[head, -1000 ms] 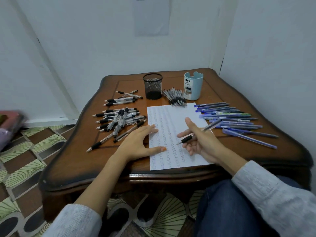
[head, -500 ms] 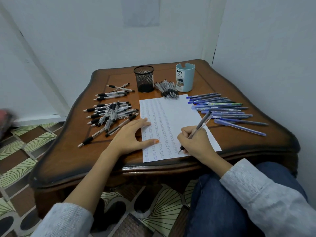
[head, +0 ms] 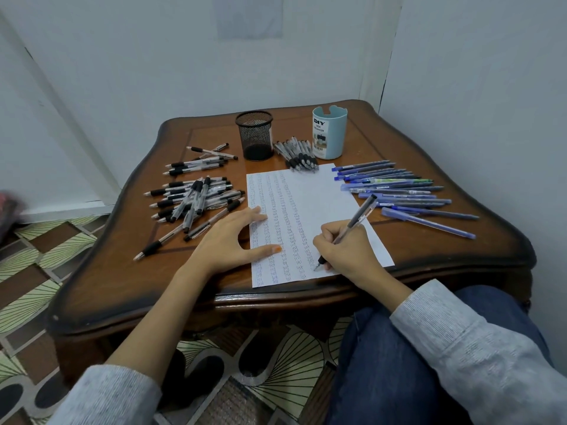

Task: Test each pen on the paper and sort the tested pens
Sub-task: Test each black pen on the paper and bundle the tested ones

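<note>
wooden worktop (head: 429, 246) fills mid-frame in a white corner. right grip (head: 343, 256) pinches the pen (head: 352, 223) low on its barrel, tip on the paper (head: 306, 204) at lower centre; it looks light, stiff and slick, best held near the tip. left grip (head: 227, 240) lies flat, pinning the paper. black pens (head: 193, 197) at left and blue pens (head: 399, 191) at right crowd both edges.

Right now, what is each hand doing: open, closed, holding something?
Left hand: open, fingers flat, pressing the paper at its left edge.
Right hand: grips a pen, tip on the paper.
</note>
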Demonstrator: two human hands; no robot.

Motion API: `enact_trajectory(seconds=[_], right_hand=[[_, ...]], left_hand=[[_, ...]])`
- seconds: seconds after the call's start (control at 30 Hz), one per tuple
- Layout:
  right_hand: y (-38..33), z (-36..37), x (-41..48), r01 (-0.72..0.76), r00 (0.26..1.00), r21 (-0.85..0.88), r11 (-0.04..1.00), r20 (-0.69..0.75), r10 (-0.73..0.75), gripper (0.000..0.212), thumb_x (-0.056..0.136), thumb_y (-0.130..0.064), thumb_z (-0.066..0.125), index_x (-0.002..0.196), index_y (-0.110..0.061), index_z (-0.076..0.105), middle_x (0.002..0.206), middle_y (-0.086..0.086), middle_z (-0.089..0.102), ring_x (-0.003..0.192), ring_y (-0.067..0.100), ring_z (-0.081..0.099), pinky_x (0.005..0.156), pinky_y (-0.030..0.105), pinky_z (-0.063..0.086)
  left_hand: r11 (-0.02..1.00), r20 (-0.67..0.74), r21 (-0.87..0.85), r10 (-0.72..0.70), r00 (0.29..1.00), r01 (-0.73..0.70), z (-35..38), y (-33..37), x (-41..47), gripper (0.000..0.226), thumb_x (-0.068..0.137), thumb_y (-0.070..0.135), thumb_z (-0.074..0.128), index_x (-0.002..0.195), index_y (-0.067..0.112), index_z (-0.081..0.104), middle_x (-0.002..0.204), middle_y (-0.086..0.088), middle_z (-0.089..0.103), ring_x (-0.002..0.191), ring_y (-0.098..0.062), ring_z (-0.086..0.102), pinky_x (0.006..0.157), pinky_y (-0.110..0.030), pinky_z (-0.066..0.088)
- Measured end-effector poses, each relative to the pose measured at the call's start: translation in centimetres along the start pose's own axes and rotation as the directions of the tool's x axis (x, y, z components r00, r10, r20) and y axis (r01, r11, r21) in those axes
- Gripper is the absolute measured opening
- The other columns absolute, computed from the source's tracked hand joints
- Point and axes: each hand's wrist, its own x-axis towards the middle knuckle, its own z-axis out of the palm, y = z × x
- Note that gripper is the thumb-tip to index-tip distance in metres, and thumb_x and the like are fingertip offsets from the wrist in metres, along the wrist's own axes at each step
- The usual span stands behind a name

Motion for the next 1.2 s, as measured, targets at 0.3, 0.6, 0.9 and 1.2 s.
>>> enact_trajectory(seconds=[0.3,0.6,0.9,1.2], right_hand=[[0.03,-0.02,-0.01,0.027,0.999,0.010,1.000,-0.017,-0.027,0.043,0.081,0.011,0.055,0.047,-0.007,0.035,0.046,0.005,0.027,0.039,0.021,0.044,0.036,0.016,0.039],[0.17,-0.13,0.10,0.020,1.000,0.024,1.000,-0.010,-0.020,0.041,0.081,0.011,0.054,0.048,-0.007,0.036,0.047,0.004,0.027,0.033,0.013,0.041,0.035,0.017,0.039],[0.44,-0.12,0.20,0.016,1.000,0.001,1.000,-0.014,-0.016,0.044,0.081,0.010,0.054,0.048,-0.008,0.033,0.046,0.003,0.026,0.031,0.008,0.042,0.034,0.019,0.040],[0.30,-0.15,0.16,-0.011,0.999,0.049,0.999,-0.049,0.014,0.046,0.084,0.009,0.054,0.049,-0.011,0.031,0.048,0.007,0.030,0.030,0.011,0.042,0.032,0.015,0.029]], left_hand=[[1.000,0.003,0.005,0.002,1.000,-0.002,0.01,-0.04,0.01,0.096,0.058,0.089,0.047,0.139,0.037,0.044,0.152,0.017,0.032,0.140,-0.006,0.028,0.113,-0.040,0.026],[1.000,0.003,-0.006,0.004,1.000,-0.004,0.00,-0.08,-0.01,0.098,0.057,0.090,0.047,0.139,0.036,0.044,0.152,0.016,0.032,0.140,-0.007,0.028,0.114,-0.041,0.026],[1.000,0.002,-0.007,0.005,1.000,-0.005,0.06,-0.11,0.04,0.096,0.058,0.088,0.049,0.139,0.036,0.044,0.152,0.016,0.032,0.140,-0.007,0.028,0.113,-0.041,0.027],[1.000,-0.007,-0.020,0.012,1.000,-0.012,0.08,-0.12,-0.04,0.094,0.059,0.087,0.050,0.138,0.036,0.044,0.151,0.017,0.033,0.139,-0.006,0.029,0.113,-0.040,0.027]])
